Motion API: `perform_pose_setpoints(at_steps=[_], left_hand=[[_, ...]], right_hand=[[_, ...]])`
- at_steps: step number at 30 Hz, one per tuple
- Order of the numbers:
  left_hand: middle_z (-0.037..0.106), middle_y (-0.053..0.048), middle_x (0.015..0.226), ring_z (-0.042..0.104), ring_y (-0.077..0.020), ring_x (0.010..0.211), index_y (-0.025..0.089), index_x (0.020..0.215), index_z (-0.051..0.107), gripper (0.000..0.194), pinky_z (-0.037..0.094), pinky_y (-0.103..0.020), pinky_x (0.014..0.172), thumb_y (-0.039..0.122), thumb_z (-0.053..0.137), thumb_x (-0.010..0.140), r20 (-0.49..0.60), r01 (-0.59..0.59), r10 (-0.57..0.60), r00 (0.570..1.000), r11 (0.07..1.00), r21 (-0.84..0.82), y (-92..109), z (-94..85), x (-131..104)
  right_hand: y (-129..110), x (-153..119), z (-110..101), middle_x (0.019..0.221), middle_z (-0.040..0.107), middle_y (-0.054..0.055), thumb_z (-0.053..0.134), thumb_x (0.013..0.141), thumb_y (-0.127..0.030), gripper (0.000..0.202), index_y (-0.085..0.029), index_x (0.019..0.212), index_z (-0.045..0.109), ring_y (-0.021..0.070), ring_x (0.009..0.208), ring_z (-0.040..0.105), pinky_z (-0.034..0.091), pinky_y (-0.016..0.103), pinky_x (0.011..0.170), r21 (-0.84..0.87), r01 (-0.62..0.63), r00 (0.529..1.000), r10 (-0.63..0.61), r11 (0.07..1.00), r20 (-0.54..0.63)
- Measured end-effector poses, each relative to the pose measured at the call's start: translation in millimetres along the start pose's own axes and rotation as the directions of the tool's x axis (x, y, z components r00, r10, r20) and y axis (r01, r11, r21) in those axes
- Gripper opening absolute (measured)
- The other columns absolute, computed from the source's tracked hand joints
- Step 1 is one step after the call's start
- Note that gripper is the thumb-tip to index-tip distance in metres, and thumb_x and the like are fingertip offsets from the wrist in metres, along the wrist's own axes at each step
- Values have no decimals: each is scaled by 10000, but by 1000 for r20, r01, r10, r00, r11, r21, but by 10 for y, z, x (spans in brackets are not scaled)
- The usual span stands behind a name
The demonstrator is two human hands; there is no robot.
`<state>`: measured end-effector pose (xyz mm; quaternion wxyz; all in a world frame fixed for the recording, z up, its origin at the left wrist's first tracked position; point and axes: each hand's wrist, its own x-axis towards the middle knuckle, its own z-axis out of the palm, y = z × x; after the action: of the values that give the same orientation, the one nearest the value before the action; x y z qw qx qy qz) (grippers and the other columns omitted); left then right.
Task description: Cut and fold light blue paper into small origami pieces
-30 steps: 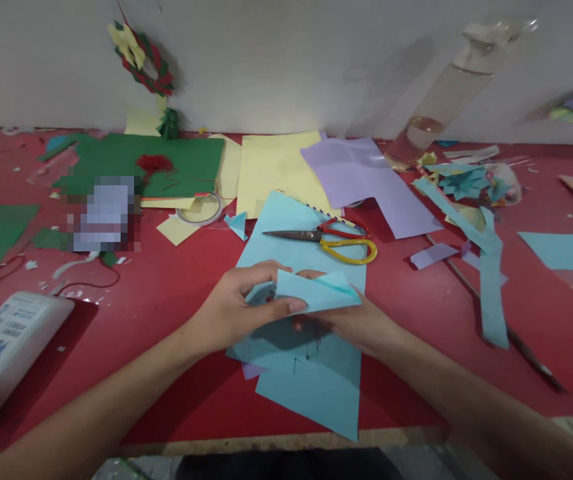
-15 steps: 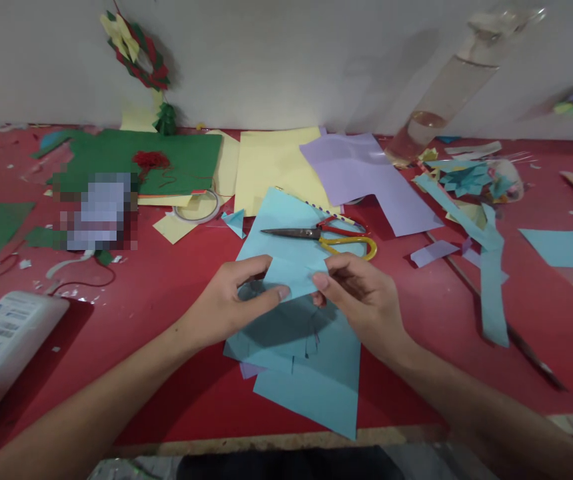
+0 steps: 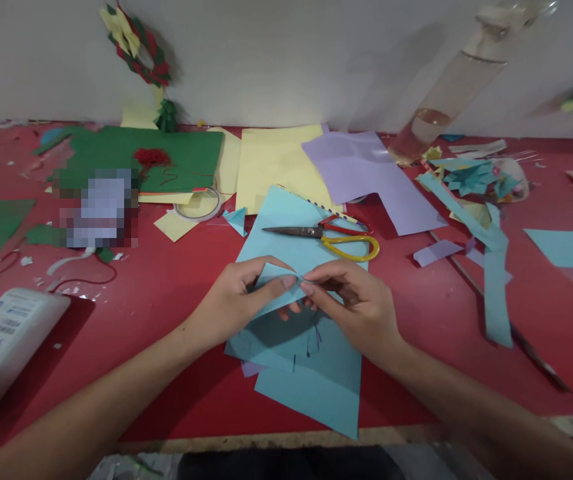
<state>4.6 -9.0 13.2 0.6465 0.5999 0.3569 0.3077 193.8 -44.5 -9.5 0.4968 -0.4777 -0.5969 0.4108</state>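
A small piece of light blue paper (image 3: 270,272) is held up between my two hands, over larger light blue sheets (image 3: 311,397) on the table. My left hand (image 3: 239,293) is closed on its left part, thumb on top. With thumb and forefinger, my right hand (image 3: 356,303) pinches the paper's right end, where the fingertips of both hands nearly meet. The fingers hide much of the piece. Just beyond the hands lie scissors (image 3: 311,233) with one red and one yellow handle, dark blades pointing left.
Yellow paper (image 3: 276,163), purple paper (image 3: 356,167) and green paper (image 3: 186,153) lie at the back. A tape roll (image 3: 211,207) sits left of the scissors. A clear spray bottle (image 3: 446,107) and blue strips (image 3: 496,287) are right. A white box-like device (image 3: 11,347) is left.
My right hand has moved left, bringing its fingertips close to my left thumb. The small blue paper now shows less of its surface, bent or turned at its right end.
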Motion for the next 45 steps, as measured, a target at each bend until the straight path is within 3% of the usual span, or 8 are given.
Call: perform_pose_setpoints(at_steps=[8,14,21,27,31,35,40,45], left_hand=[[721,-11,734,683,-119,634,159,851,663,229,542,-214,653,367,612,934,0,56,-56,998,998,-13,1,-41,-6],[721,-6,742,687,-118,678,163,837,686,250,531,-200,674,381,610,934,38,64,-65,997,998,23,28,-69,-3],[743,19,741,685,-119,735,182,877,696,248,501,-192,723,399,593,941,50,48,-58,997,983,179,27,-90,-10],[742,49,724,695,-97,713,198,898,697,208,459,-154,660,371,590,943,47,12,-29,998,947,322,34,-115,-28],[731,38,746,706,-113,704,194,889,699,250,428,-161,581,418,595,928,57,23,-49,997,920,392,21,-132,-28],[711,37,721,625,-98,652,193,857,731,221,397,-172,553,392,642,893,25,-29,19,999,882,470,14,-148,2],[688,18,755,598,-88,658,167,833,718,166,450,-160,575,331,729,819,-126,-53,106,986,928,369,13,-147,46],[650,21,774,672,-120,612,196,1053,672,337,555,-205,554,353,778,774,-248,36,-24,968,998,45,-30,-136,56]], right_hand=[[-3,68,-52,839,726,3,731,834,-244,104,-262,935,717,145,743,671,561,259,631,-144,139,990,-132,980,56],[-36,94,-109,815,726,5,664,885,-233,67,-255,898,726,147,725,662,524,283,645,-115,254,961,-237,960,142],[-10,113,-73,729,665,0,727,827,-245,88,-216,762,675,133,663,612,476,262,573,46,4,989,-11,999,145],[32,168,-84,690,644,0,773,770,-351,184,-205,733,667,124,630,575,455,255,556,116,-230,954,200,966,225],[16,183,-87,645,620,-11,801,726,-367,205,-196,722,687,105,591,521,403,231,508,59,-285,933,263,957,246],[7,169,-75,661,648,-14,818,702,-335,182,-198,727,702,100,604,553,432,219,532,62,-308,927,285,949,244],[2,175,-85,700,691,2,830,681,-369,225,-216,824,749,121,627,600,488,240,563,52,-328,933,315,943,173],[8,221,-107,678,678,-2,836,675,-369,200,-210,735,731,117,601,596,499,246,561,83,-261,965,259,962,37]])
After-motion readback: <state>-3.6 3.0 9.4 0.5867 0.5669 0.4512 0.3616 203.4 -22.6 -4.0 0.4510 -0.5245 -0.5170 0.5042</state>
